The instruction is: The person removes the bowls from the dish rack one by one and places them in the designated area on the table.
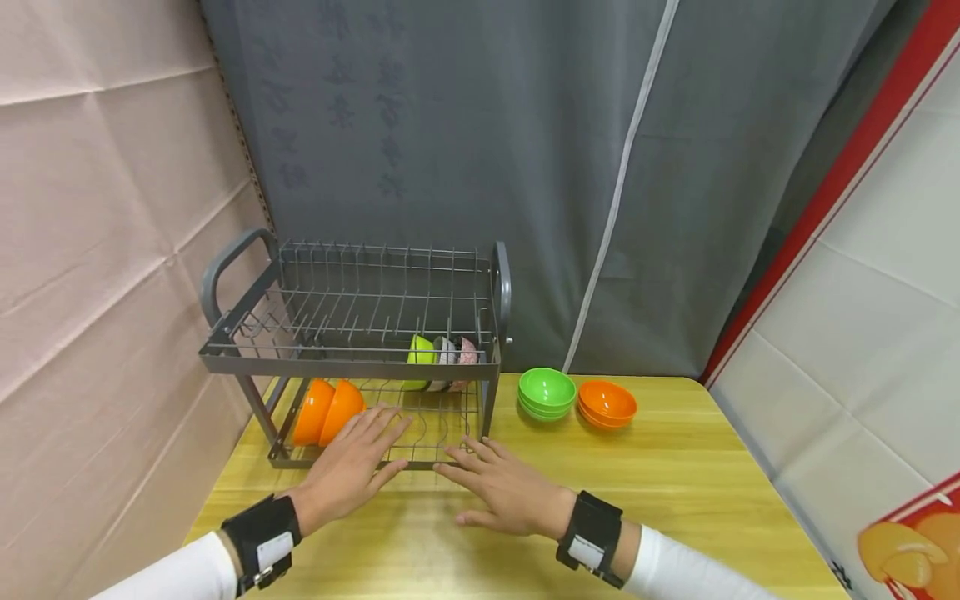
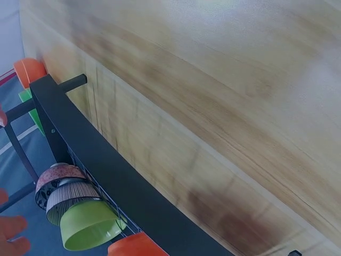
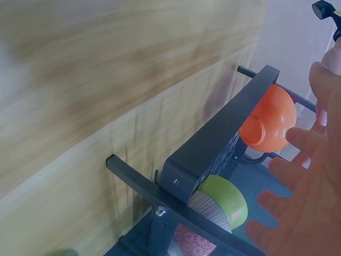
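Observation:
My left hand (image 1: 351, 467) is held out with spread fingers at the front of a dark two-tier dish rack (image 1: 352, 368), fingertips overlapping its lower tier in the head view. My right hand (image 1: 510, 490) reaches toward the rack's front right corner, fingers straight and holding nothing. On the lower tier, two orange bowls (image 1: 330, 413) lean on their sides at the left. Toward the right of that tier stand a lime green bowl (image 1: 420, 360), a striped bowl (image 2: 72, 200) and a pink patterned bowl (image 1: 465, 354), side by side. The upper tier holds no dishes.
Right of the rack on the wooden table (image 1: 675, 483) sit stacked green bowls (image 1: 547, 390) and, beside them, stacked orange bowls (image 1: 606, 404). A grey curtain (image 1: 450, 125) hangs behind, with pale cloth (image 1: 97, 275) on the left and a white panel (image 1: 862, 350) on the right.

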Demonstrator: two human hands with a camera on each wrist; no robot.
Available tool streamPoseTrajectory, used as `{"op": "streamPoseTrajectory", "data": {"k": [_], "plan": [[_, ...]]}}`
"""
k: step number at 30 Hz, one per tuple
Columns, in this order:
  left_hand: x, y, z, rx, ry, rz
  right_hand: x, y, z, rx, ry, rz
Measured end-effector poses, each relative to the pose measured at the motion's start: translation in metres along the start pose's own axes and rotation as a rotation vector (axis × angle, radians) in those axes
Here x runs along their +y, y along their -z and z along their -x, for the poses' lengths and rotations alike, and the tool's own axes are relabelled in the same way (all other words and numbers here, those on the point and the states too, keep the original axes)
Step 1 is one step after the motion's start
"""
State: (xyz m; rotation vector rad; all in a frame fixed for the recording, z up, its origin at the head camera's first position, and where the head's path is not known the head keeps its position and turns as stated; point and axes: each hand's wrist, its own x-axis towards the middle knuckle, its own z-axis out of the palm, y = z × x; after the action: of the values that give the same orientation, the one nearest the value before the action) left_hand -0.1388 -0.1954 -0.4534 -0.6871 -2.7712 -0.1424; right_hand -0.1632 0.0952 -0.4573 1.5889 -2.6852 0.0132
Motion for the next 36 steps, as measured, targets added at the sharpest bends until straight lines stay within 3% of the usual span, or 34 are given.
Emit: {"op": "streamPoseTrajectory", "data": {"k": [10,24,28,36], "plan": [[-0.011,0.007,0.004,0.027,0.119,0.004,-0.003,0.0,-0.004,0.029,0.016,0.008],[-0.023,0.008,0.011,0.037,0.249,0.027,-0.006,0.001,-0.011,0.005,0.016,0.008],[-0.027,0.009,0.012,0.029,0.295,0.075,-0.006,0.001,-0.012,-0.005,0.012,0.006],[-0.039,0.011,0.012,0.037,0.451,0.282,-0.006,-0.001,-0.012,0.0,0.022,-0.001]]}}
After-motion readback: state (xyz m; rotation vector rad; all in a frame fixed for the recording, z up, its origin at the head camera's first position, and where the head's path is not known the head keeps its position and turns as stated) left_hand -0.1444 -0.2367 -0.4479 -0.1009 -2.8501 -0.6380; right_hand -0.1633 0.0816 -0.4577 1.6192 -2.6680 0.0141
